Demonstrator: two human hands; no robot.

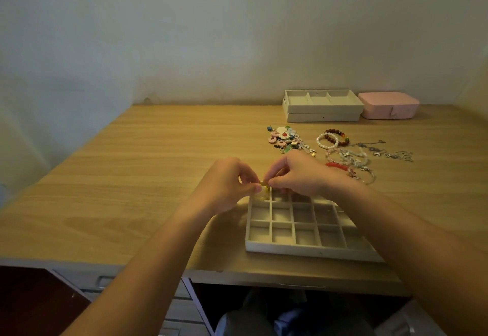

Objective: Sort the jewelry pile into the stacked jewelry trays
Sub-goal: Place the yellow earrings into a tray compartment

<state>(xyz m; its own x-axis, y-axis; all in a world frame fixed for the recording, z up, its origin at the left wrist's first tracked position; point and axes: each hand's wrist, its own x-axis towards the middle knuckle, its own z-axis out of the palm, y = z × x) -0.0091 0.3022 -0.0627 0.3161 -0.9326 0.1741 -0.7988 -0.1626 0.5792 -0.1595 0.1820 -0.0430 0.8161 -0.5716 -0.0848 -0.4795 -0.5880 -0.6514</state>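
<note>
1. The left hand point(227, 185) is curled, its thumb and forefinger pinched together on a small yellow piece point(264, 189). The other fingers are folded in toward the palm.
2. The right hand point(298, 174) meets it from the other side. Its thumb and forefinger tips are closed on the same piece, and its remaining fingers are bent loosely above.
3. The piece is too small and blurred to name; it may be an earring or a charm. It sits between the two sets of fingertips, just over the far left corner of the tray point(309, 252).
4. The tray is a pale grid of square compartments. It lies flat near the front edge of the desk point(145, 164), right of the middle. The compartments that show hold nothing, and the far row is partly hidden by the hands.
5. Both forearms reach in from the front edge, and the right one crosses above the tray's right side.
6. The unsorted jewelry lies beyond the tray toward the far right:
   - a cluster of coloured charms point(287, 138) just past the right hand;
   - beaded bracelets point(335, 138) to the right of them;
   - thin silver chains point(383, 150) further right again.
7. A stack point(323, 116) of two pale trays stands at the far edge, and the top one is divided into three long compartments.
8. A closed pink box point(388, 105) sits just beside the stack on its right, against the wall point(237, 31).
9. Drawers point(100, 280) show below the front edge on the left.
</note>
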